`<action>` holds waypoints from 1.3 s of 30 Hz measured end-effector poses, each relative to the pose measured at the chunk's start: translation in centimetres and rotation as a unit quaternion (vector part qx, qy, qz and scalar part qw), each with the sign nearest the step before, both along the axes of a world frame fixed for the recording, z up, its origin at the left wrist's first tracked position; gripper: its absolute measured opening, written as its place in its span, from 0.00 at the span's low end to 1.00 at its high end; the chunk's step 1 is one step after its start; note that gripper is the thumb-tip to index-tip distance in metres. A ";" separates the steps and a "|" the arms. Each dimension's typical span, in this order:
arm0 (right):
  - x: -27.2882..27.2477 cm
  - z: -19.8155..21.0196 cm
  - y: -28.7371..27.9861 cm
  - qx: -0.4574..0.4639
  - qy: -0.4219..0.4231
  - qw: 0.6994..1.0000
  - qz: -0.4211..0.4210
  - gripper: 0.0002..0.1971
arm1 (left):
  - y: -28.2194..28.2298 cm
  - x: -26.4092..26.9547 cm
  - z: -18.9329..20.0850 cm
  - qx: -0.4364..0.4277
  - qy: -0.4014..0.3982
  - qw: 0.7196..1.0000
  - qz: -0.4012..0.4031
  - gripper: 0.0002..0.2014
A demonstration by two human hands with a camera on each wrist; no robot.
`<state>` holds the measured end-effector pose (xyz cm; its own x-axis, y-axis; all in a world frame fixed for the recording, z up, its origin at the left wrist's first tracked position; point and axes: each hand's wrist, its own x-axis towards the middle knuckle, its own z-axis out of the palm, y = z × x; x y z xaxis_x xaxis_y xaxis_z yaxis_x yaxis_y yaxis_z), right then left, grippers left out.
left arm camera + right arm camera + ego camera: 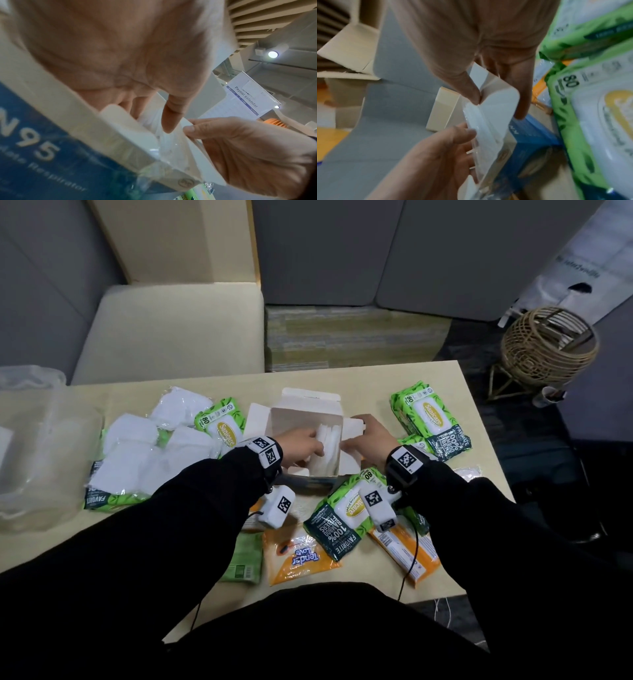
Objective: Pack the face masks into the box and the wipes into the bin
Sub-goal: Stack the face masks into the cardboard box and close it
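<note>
An open N95 box [301, 414] stands mid-table with wrapped white face masks [329, 445] upright against its right wall. My left hand [305, 445] reaches into the box, thumb [171, 119] and fingers holding a plastic-wrapped mask [485, 134]. My right hand [371, 438] pinches the box's right side flap [500, 100] and holds it outward. More wrapped masks [137, 446] lie in a pile on the left. Green wipes packs [428, 419] [342, 518] and orange ones [301, 558] lie around the box. The clear plastic bin [44, 446] stands at the table's left end.
A cream chair [171, 330] stands behind the table. On the floor at the right is a wicker basket [548, 347]. One wrapped mask [466, 472] lies near the table's right edge. Another green wipes pack [224, 422] lies just left of the box.
</note>
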<state>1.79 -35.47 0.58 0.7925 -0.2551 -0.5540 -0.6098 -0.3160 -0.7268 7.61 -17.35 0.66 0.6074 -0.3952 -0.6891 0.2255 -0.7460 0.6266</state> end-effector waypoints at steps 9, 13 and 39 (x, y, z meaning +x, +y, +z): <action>1.2 0.1 0.4 0.038 -0.030 0.999 0.004 0.23 | 1.3 0.0 -0.5 0.000 -0.029 0.999 0.032 0.11; 0.6 -0.1 1.2 0.070 -0.043 0.996 0.038 0.34 | 0.5 -0.2 -0.8 -0.015 -0.049 0.995 0.090 0.19; 0.8 0.1 1.0 0.054 -0.048 0.996 -0.046 0.25 | 1.8 -1.0 -0.1 0.050 -0.199 0.978 0.040 0.13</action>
<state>2.54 -34.46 0.64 0.8188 -0.2733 -0.5049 -0.5590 -0.1789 -0.8096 6.59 -15.59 0.51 0.8613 -0.2785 -0.4249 0.0385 -0.7981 0.6013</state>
